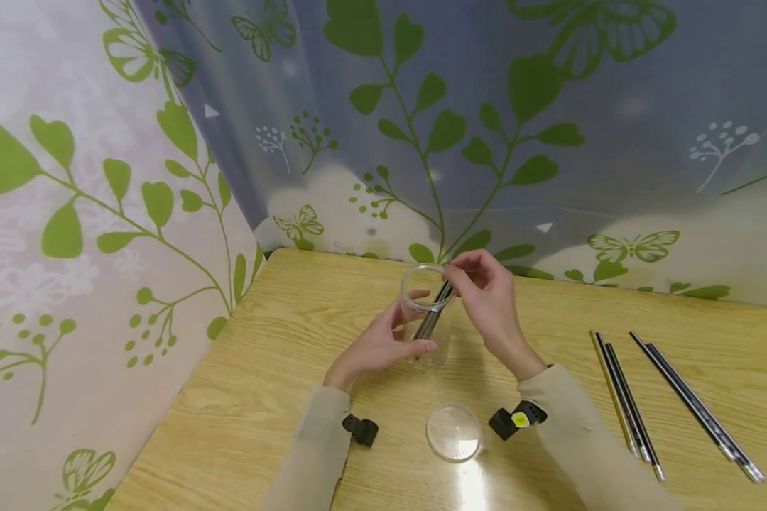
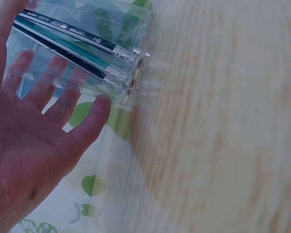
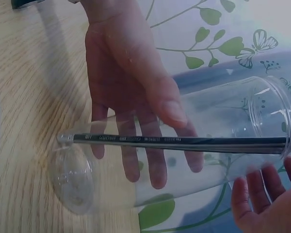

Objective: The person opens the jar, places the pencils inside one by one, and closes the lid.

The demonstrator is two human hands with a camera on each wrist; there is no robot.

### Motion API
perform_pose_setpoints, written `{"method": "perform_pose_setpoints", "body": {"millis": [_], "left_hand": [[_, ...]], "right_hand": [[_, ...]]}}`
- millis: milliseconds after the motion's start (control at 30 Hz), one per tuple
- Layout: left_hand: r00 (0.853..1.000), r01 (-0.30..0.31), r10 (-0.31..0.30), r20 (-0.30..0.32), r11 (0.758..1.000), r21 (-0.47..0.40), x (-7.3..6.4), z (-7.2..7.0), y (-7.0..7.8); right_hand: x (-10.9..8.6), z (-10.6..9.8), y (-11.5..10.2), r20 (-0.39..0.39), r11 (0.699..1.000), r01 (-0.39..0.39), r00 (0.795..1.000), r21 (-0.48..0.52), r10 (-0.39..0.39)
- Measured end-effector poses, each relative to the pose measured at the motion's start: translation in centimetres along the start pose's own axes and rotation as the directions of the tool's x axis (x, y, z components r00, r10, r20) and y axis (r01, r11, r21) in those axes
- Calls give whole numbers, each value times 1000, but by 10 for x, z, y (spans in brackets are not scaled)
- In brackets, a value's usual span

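A clear plastic jar [image 1: 430, 355] stands tilted on the wooden table, its open mouth upward. My left hand [image 1: 378, 341] holds it, thumb in front and fingers behind, as the right wrist view shows through the wall. Inside lean several pencils [image 1: 430, 323], dark and green, with their metal-ringed ends [image 2: 117, 77] at the jar's bottom. At the rim, my right hand [image 1: 488, 298] pinches the pencils' upper ends; its fingertips [image 3: 240, 191] lie close to the jar's mouth. The exact contact there is partly hidden.
A round clear lid [image 1: 454, 433] lies on the table [image 1: 243, 419] between my forearms. On the right lie dark pencils and a gold-coloured pencil [image 1: 613, 394], with another pair of pencils [image 1: 697, 404] beyond. A leaf-patterned curtain [image 1: 371, 177] hangs along the back edge.
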State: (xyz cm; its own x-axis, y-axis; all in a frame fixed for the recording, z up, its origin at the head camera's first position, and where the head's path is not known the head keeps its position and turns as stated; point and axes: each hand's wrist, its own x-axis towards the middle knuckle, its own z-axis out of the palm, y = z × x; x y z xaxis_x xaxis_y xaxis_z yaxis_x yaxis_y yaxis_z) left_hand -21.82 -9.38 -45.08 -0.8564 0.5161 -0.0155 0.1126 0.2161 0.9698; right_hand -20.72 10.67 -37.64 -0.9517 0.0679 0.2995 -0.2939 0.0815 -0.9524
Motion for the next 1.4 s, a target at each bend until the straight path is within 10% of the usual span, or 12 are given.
{"method": "perform_pose_setpoints", "body": {"millis": [733, 1400], "left_hand": [[1000, 20, -20, -6, 1000, 6, -2, 0, 1], [999, 34, -34, 1, 999, 4, -1, 0, 1]], "right_hand": [[-21, -59, 0, 9, 935, 176, 983, -308, -182], [-48, -118, 8, 84, 765, 264, 960, -588, -267]]}}
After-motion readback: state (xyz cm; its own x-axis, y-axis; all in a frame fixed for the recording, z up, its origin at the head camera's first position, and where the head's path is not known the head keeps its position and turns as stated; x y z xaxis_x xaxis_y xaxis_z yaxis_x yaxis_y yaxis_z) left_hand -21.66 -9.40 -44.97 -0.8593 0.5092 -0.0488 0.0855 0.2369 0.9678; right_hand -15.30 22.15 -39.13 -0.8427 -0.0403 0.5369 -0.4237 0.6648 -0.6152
